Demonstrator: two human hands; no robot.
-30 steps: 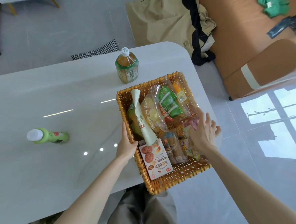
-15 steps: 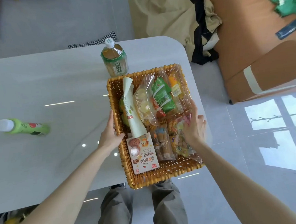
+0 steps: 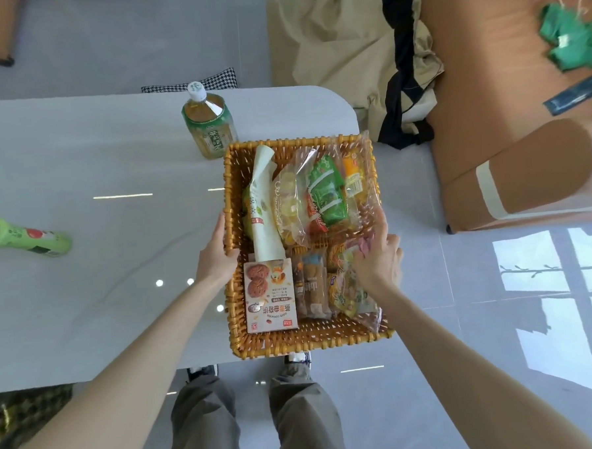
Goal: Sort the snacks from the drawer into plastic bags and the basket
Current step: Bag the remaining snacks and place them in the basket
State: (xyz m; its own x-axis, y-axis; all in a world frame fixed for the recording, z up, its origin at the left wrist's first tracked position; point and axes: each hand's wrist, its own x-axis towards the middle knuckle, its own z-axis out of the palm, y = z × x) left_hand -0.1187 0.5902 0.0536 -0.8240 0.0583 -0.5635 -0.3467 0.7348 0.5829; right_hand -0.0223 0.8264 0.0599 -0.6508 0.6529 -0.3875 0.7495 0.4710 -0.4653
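A woven wicker basket [image 3: 311, 340] sits at the right end of the grey table, its near right corner past the table edge. Inside lie a cookie box [image 3: 270, 296], a tall white-green pouch [image 3: 263, 205], a clear plastic bag of snacks [image 3: 320, 195] at the back and a second clear bag of snacks [image 3: 351, 295] at the front right. My left hand [image 3: 215, 256] grips the basket's left rim. On the right side my right hand [image 3: 378, 259] rests on the front bag and the basket's right rim, fingers curled over them.
A green tea bottle [image 3: 208, 122] stands just behind the basket. A light green bottle [image 3: 24, 237] lies on its side at the table's left. Beyond the table are a beige bag [image 3: 343, 46] and a brown sofa [image 3: 507, 86]. My legs show below the table edge.
My right hand has come down from hovering open over the basket onto the front bag and right rim. The basket looks turned squarer to me; the left hand stays on the left rim.
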